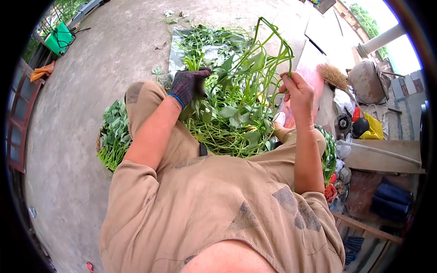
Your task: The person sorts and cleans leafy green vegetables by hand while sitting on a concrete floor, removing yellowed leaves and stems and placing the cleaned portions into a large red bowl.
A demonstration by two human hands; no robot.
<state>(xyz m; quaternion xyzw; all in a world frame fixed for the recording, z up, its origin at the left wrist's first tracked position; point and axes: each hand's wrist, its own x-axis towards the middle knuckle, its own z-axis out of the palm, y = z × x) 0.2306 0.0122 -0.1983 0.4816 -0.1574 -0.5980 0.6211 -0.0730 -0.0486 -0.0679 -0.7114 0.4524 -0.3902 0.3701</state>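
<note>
My left hand (185, 87), in a dark knitted glove, is closed around a bunch of leafy stems (193, 62) whose cut ends stick up above the fist. Bare, my right hand (298, 90) pinches a long green vine (290, 53) between thumb and fingers; it arches up and over to the left. Between my knees lies a heap of leafy green vines (232, 141). More leaves lie on a grey plastic sheet (175, 57) beyond the left hand. A dark blur beside the glove hides part of its fingers.
Stacked greens (114, 136) stand by my left knee, with more greens (328, 152) by the right. A pink plastic bag (309, 84), a straw broom (333, 76) and a yellow bag (374, 129) are on the right. A green container (59, 38) stands far left on the concrete floor.
</note>
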